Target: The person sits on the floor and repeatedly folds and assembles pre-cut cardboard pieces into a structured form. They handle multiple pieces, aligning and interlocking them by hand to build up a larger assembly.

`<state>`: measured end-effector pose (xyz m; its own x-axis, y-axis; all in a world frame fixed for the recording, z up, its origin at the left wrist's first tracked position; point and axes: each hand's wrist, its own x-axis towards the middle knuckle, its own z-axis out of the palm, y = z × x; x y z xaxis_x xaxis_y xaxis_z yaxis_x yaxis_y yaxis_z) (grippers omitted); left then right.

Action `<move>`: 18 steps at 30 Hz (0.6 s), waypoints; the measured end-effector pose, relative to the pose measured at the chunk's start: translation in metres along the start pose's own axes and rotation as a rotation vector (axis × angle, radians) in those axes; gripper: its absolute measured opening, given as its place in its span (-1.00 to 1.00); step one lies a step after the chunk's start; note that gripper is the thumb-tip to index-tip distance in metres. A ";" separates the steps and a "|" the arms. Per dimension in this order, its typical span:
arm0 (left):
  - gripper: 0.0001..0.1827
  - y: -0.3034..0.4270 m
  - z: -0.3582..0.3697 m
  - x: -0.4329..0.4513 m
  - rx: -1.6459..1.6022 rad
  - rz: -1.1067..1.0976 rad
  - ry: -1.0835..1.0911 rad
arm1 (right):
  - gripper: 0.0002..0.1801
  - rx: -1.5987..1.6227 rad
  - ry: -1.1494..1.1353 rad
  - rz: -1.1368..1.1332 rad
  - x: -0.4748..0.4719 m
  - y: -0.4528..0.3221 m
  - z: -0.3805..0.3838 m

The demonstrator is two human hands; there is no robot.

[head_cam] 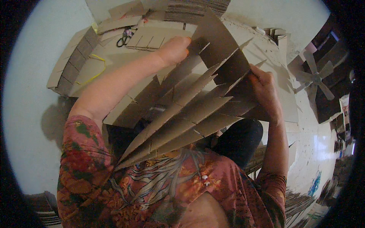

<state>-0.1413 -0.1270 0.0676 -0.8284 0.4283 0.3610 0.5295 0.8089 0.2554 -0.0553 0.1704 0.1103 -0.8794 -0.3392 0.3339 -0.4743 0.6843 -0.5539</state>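
Over my lap is a partly interlocked cardboard divider [182,99], its slotted strips fanned out and crossing one another. A wide cardboard strip [219,42] runs across its far end. My left hand [176,51] is closed on the cardboard at the far left end of that strip. On the other side, my right hand [263,81] pinches the strip's right edge with the thumb on top. The divider's near corner points reach my shirt. The fingers behind the cardboard are partly hidden.
Beyond my left hand lie a slotted cardboard sheet [149,37] and black-handled scissors [122,40]. A yellow strap [104,64] lies left, near an upright cardboard divider [77,58]. Stacked cardboard [196,10] stands at the far side. A fan [315,77] is at right.
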 end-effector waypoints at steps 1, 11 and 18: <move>-0.72 0.006 0.001 0.001 0.019 -0.035 -0.024 | -0.71 -0.013 -0.016 0.007 -0.001 0.000 -0.002; -0.75 0.037 -0.002 0.007 -0.290 -0.111 -0.169 | -0.75 0.024 -0.089 0.058 0.005 0.008 0.000; -0.66 0.021 -0.020 0.029 -0.818 -0.280 -0.157 | -0.82 -0.108 -0.072 -0.017 0.039 0.051 -0.014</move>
<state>-0.1506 -0.1062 0.1015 -0.9311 0.3566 0.0766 0.2182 0.3762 0.9005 -0.1134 0.2009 0.1056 -0.8740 -0.3938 0.2845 -0.4850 0.7424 -0.4621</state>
